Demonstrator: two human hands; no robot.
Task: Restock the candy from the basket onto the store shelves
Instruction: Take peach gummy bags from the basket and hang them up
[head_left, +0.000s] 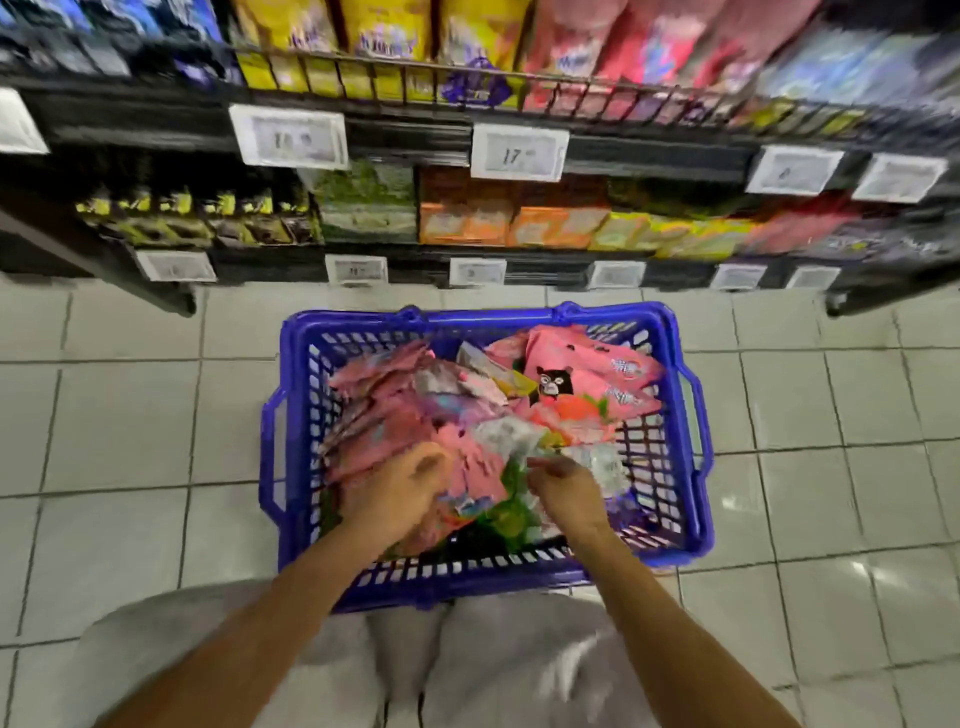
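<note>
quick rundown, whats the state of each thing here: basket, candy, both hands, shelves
blue basket: upright on the tiled floor, holding many packets
pink candy packets: loose pile inside the basket
left hand: fingers curled into the pink packets; grip blurred
right hand: pinching a packet near the basket's middle
store shelves: stocked with bags and boxes, price tags along the edges

A blue plastic basket (670, 364) with slotted walls sits on the floor at the frame's centre, its long side parallel to the store shelves (405, 137) at 12 o'clock. It is heaped with candy packets (384, 410), mostly pink, lying tilted and overlapping; one pink bag with a black bear face (556, 387) lies toward 1 o'clock, a green packet (511, 519) at 6 o'clock.
</note>
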